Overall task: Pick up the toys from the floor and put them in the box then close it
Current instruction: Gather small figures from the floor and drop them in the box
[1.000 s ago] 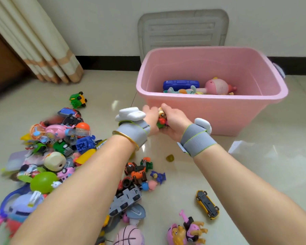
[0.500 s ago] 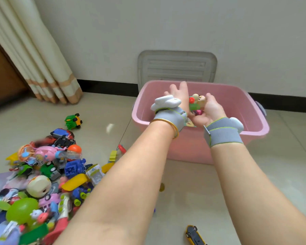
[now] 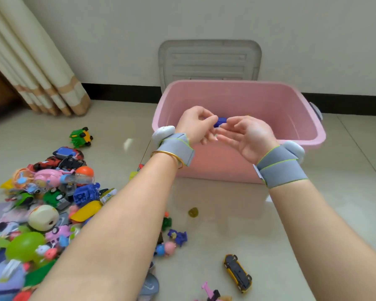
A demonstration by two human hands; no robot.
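Note:
The pink box (image 3: 291, 90) stands open on the floor by the wall. Its grey lid (image 3: 208, 59) leans upright against the wall behind it. My left hand (image 3: 195, 124) and my right hand (image 3: 248, 135) hover side by side over the box's near rim. The right palm faces up with relaxed fingers, the left fingers are loosely curled, and neither holds a toy. A blue toy (image 3: 220, 122) shows in the gap between them; it seems to lie inside the box. A heap of toys (image 3: 52, 192) covers the floor at the left.
A yellow toy car (image 3: 237, 272), a purple figure (image 3: 178, 236), a small olive piece (image 3: 193, 212) and a green vehicle (image 3: 81, 136) lie scattered on the tile floor. A cream curtain (image 3: 30, 61) hangs at the far left. Bare floor lies right of the box.
Both hands carried a cupped bunch of small toys from the floor up over the box. The toys have left the hands, which now hang empty above the near rim.

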